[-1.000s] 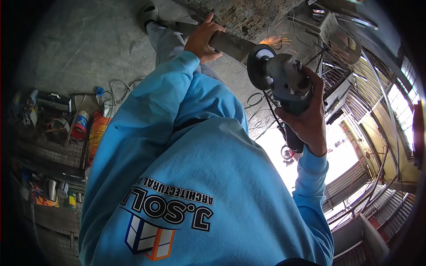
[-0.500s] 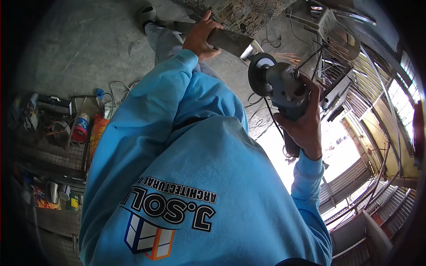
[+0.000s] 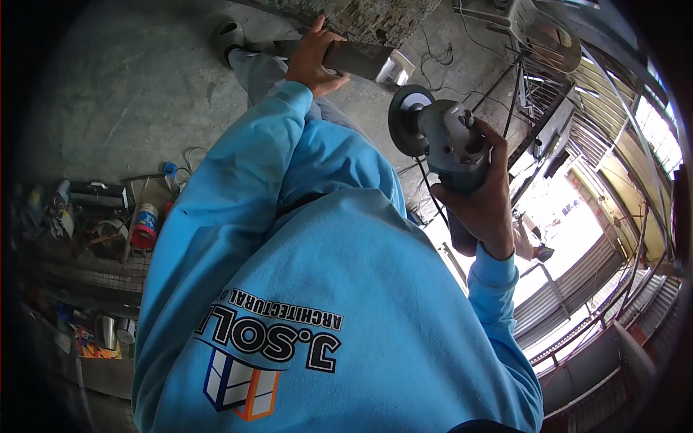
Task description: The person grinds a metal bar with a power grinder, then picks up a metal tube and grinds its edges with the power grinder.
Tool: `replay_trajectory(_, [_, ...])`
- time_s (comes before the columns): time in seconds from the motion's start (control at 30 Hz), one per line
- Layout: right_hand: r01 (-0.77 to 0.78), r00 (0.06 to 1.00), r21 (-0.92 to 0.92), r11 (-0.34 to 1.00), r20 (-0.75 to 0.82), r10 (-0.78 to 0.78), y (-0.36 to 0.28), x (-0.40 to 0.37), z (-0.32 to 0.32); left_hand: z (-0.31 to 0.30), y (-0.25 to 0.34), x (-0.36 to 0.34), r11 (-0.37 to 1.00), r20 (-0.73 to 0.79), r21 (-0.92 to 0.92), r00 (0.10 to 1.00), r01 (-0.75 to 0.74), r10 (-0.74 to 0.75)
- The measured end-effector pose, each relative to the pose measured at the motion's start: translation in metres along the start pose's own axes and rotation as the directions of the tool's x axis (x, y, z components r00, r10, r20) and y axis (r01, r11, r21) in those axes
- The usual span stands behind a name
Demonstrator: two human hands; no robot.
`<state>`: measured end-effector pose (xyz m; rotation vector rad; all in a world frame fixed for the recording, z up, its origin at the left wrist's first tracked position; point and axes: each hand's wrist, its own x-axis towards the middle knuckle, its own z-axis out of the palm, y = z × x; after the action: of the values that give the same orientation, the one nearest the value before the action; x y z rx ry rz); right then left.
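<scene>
My left hand (image 3: 315,61) grips a rectangular metal tube (image 3: 361,59) from above, thumb and fingers on either side. The tube's open, shiny end points right. My right hand (image 3: 485,191) is wrapped round the body of an angle grinder (image 3: 453,141). Its round disc (image 3: 408,120) stands just below and right of the tube's end; whether they touch is hard to tell. No sparks show. Beyond the tube lies a rough, worn board (image 3: 382,20).
Tools and a red-and-blue can (image 3: 145,225) are on a mesh rack at the left. Cables (image 3: 438,58) lie on the concrete floor. Metal frames and a chair (image 3: 518,20) stand at the upper right. Another person's leg and shoe (image 3: 543,252) show beyond my right wrist.
The orange sparks right of the disc are gone. Both hands, the tube and the grinder appear slightly further left. A person's leg and shoe have come into view at the right.
</scene>
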<state>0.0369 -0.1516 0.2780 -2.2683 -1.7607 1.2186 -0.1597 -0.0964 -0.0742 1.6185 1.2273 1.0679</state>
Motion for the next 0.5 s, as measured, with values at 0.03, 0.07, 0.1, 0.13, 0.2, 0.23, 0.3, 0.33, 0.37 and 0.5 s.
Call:
replay_trajectory(0.03, [0.001, 1.000, -0.004, 1.000, 0.003, -0.001, -0.002, 0.001, 0.002, -0.001, -0.001, 0.001, 1.000, 0.003, 0.000, 1.000, -0.005, 0.005])
replay_trajectory(0.07, [0.002, 1.000, -0.001, 1.000, -0.001, -0.002, -0.002, 0.001, 0.004, -0.001, 0.000, 0.001, 1.000, 0.007, 0.010, 1.000, -0.002, 0.002])
replay_trajectory(0.1, [0.004, 1.000, 0.011, 1.000, 0.000, -0.004, -0.001, 0.001, 0.006, -0.002, 0.000, 0.001, 1.000, 0.011, 0.019, 1.000, 0.002, -0.003])
replay_trajectory(0.13, [0.006, 1.000, 0.023, 1.000, 0.000, -0.006, 0.000, 0.001, 0.008, -0.002, 0.001, 0.002, 1.000, 0.012, 0.020, 1.000, 0.000, 0.000])
replay_trajectory(0.2, [0.017, 1.000, 0.025, 1.000, -0.013, -0.017, 0.003, 0.005, 0.003, 0.002, 0.004, 0.006, 0.999, 0.006, 0.046, 1.000, -0.002, 0.002])
replay_trajectory(0.23, [0.029, 0.999, 0.024, 0.999, -0.024, -0.029, 0.004, 0.006, 0.004, 0.002, 0.005, 0.005, 0.999, 0.006, 0.047, 1.000, -0.004, 0.004])
replay_trajectory(0.3, [0.020, 0.999, 0.037, 0.999, -0.034, -0.019, 0.002, 0.009, 0.004, 0.000, 0.007, 0.002, 0.999, -0.002, 0.052, 1.000, 0.008, -0.008])
replay_trajectory(0.33, [0.011, 0.999, 0.048, 0.999, -0.041, -0.009, 0.002, 0.010, 0.004, 0.000, 0.007, 0.001, 0.999, -0.001, 0.052, 1.000, 0.004, -0.004])
replay_trajectory(0.37, [0.012, 0.999, 0.049, 0.999, -0.045, -0.010, 0.003, 0.012, 0.005, 0.000, 0.005, 0.000, 0.999, 0.007, 0.050, 1.000, 0.009, -0.009])
replay_trajectory(0.5, [0.052, 0.997, 0.021, 0.998, -0.062, -0.051, 0.007, 0.012, 0.007, 0.000, 0.001, -0.003, 0.997, 0.055, 0.025, 0.995, 0.078, -0.079])
